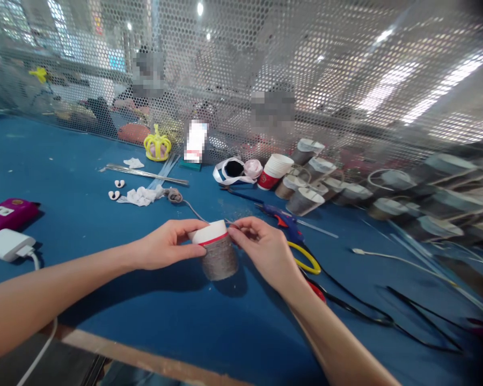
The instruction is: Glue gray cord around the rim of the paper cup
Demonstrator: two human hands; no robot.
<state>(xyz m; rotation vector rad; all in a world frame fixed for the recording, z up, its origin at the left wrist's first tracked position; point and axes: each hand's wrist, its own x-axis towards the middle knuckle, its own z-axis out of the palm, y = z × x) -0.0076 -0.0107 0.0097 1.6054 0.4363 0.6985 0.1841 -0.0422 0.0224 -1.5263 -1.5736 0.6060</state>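
In the head view, a paper cup (pixel 220 260) is wrapped in grey-brown twine over most of its side, with a red line and a bare white band at its upper end. My left hand (pixel 173 244) grips that white end between thumb and fingers. At the cup's other side, my right hand (pixel 261 244) pinches the twine (pixel 194 209), which runs behind the cup from a small twine ball (pixel 174 195). The cup is tilted and held just over the blue table. A blue glue gun (pixel 284 220) lies beyond my right hand.
Stacked paper cups (pixel 274 170) and several twine-wrapped cups (pixel 306 200) stand at the back right. Scissors with yellow handles (pixel 309 260) lie by my right wrist. A purple power strip (pixel 11 214) with a white charger (pixel 8 244) is at left. Perforated metal mesh (pixel 225 69) closes the back.
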